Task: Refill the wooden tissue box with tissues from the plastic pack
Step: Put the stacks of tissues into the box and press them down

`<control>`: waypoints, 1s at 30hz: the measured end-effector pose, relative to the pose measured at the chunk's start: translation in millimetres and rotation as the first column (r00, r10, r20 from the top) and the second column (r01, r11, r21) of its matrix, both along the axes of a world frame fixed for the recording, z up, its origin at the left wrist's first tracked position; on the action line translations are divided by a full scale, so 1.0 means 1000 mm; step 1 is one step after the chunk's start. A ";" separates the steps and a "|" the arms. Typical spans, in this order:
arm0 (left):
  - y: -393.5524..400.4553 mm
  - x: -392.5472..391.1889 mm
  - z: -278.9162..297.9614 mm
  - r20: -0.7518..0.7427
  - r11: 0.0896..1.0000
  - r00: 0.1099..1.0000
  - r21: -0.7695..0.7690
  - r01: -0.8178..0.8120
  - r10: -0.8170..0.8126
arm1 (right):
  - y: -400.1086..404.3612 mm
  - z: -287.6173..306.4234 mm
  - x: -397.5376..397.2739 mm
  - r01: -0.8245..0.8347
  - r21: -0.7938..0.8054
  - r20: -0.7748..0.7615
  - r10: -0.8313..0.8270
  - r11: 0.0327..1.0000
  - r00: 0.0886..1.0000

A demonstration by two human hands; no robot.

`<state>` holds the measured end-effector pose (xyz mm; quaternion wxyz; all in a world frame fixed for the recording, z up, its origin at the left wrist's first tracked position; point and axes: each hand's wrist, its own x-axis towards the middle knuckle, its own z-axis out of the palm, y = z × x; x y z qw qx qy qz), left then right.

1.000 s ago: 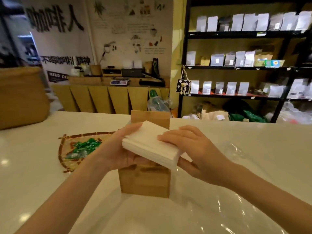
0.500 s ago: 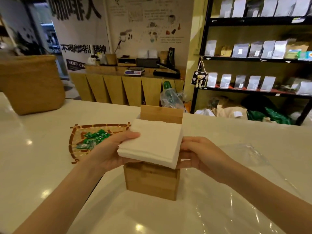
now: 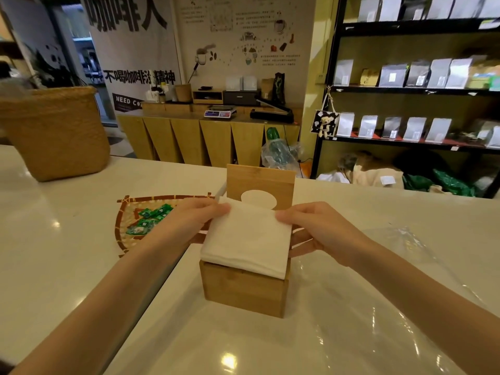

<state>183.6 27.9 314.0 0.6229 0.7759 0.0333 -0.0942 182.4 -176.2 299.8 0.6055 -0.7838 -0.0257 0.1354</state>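
Observation:
A wooden tissue box (image 3: pixel 243 290) stands on the white counter with its lid (image 3: pixel 259 182) tipped up at the back, an oval slot in it. A white stack of tissues (image 3: pixel 247 239) rests on the box's open top, its far edge a little higher than its near edge. My left hand (image 3: pixel 189 223) grips the stack's far left corner. On the right edge, my right hand (image 3: pixel 313 231) holds the stack with the thumb on top. The clear plastic pack (image 3: pixel 378 307) lies flat and crumpled on the counter, to the right of the box and in front of it.
A woven tray (image 3: pixel 127 212) with several green packets lies left of the box. A large woven basket (image 3: pixel 54 133) stands at the far left of the counter. Behind the counter are a wooden bench with a scale and black shelves of pouches.
The tissue stack has come down from above the box onto its open top. Both hands shifted to its far corners, and the lid's oval slot now shows.

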 end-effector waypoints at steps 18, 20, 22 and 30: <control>0.002 0.023 -0.026 0.266 0.732 0.950 0.679 -0.063 -0.165 | 0.013 -0.001 -0.001 0.150 -0.658 0.425 0.200 0.738 0.883; -0.002 0.022 -0.026 0.259 0.630 0.938 0.774 -0.059 -0.230 | 0.019 -0.001 -0.003 0.145 -0.773 0.397 0.293 0.617 0.870; -0.006 0.022 -0.026 0.248 0.534 0.921 0.844 -0.053 -0.300 | 0.025 -0.004 -0.002 0.135 -0.842 0.354 0.346 0.523 0.869; -0.016 0.022 -0.033 0.192 0.399 0.926 0.915 -0.050 -0.325 | 0.049 -0.004 -0.006 0.182 -0.966 0.252 0.499 0.184 0.829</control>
